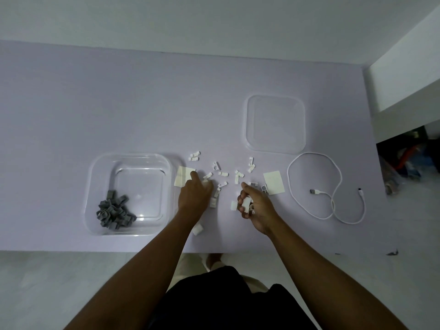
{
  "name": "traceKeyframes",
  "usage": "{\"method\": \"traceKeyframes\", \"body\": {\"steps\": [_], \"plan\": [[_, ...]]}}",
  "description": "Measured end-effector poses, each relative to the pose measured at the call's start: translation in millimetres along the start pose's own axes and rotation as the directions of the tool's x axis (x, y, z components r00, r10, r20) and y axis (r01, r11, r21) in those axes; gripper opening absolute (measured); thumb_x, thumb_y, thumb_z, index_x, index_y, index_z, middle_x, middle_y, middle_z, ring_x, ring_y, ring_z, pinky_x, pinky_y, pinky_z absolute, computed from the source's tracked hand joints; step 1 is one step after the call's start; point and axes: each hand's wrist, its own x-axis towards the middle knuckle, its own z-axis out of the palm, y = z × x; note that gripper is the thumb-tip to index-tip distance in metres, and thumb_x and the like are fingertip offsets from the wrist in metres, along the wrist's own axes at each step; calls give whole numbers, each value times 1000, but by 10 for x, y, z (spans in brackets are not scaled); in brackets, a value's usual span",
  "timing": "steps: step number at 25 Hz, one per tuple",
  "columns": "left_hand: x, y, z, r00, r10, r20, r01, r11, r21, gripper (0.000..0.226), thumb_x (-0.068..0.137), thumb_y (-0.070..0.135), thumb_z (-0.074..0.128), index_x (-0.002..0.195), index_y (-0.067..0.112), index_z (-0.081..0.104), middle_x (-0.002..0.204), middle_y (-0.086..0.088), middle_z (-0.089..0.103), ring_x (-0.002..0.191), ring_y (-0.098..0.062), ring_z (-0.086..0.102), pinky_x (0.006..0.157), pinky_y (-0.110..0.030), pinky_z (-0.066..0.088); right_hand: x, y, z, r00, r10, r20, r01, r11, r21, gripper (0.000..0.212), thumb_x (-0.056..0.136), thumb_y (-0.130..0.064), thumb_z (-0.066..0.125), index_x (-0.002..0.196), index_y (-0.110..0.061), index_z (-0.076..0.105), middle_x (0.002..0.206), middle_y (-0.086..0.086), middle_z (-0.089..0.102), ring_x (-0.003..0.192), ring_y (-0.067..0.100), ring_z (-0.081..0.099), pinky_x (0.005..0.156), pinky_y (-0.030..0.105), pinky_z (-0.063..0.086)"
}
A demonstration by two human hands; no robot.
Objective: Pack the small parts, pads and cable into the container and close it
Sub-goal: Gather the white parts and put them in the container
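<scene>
A clear square container (166, 172) sits at the left, with a heap of grey clips (114, 211) in its near left corner. Its clear lid (275, 125) lies flat further back on the right. Several small white clips (222, 173) are scattered between them. My left hand (194, 196) rests palm down on the clips beside a white pad (182, 178). My right hand (253, 206) is curled around several white clips. Another white pad (274, 182) lies right of it. A white USB cable (333, 189) loops at the right.
The lilac table (119, 103) ends at a near edge just below the container. A white wall and shelf (404, 75) border the right side, with dark clutter (409, 158) underneath. One white piece (197, 229) lies beside my left forearm.
</scene>
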Motion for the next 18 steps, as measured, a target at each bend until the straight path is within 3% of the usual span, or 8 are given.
{"method": "traceKeyframes", "body": {"steps": [3,5,7,11,13,18], "plan": [[34,-24,28,999,32,39,-34,998,55,40,96,45,46,118,11,44,101,-16,65,88,-37,66,72,-38,50,184,-59,86,956,-254,-149,166,882,-441,37,92,-40,68,69,-12,60,61,7,60,49,17,52,49,27,41],[57,-43,40,998,49,28,-51,995,82,32,99,35,41,118,10,44,99,-18,66,88,-38,67,73,-41,53,382,-151,183,891,-450,-65,288,668,-686,31,89,-41,71,75,-16,61,67,1,64,56,14,58,57,27,48],[84,-57,33,998,54,27,-56,995,77,29,99,28,40,120,8,46,96,-17,68,86,-37,67,70,-39,51,574,-281,342,860,-504,75,338,455,-824,27,88,-45,71,86,-21,60,81,-1,68,72,16,62,65,30,51],[53,-53,-74,998,56,37,-56,998,5,29,98,27,45,113,4,52,94,-15,68,83,-32,66,66,-30,43,902,-462,649,838,-478,264,354,107,-929,26,92,-37,68,104,-19,54,101,3,70,86,24,65,72,34,53],[8,-54,-149,999,35,35,-34,999,-16,26,94,28,50,102,4,57,90,-13,66,79,-31,62,67,-30,40,1030,-468,700,833,-442,332,354,-34,-935,22,94,-29,65,108,-15,53,106,7,68,92,29,65,69,33,47],[-59,-113,-199,969,118,219,-108,992,-58,22,89,31,57,80,12,54,67,3,53,62,-17,50,55,-24,34,1150,-462,703,825,-372,426,379,-195,-904,18,98,-22,54,111,-10,54,111,15,67,99,37,64,73,37,46]]}}
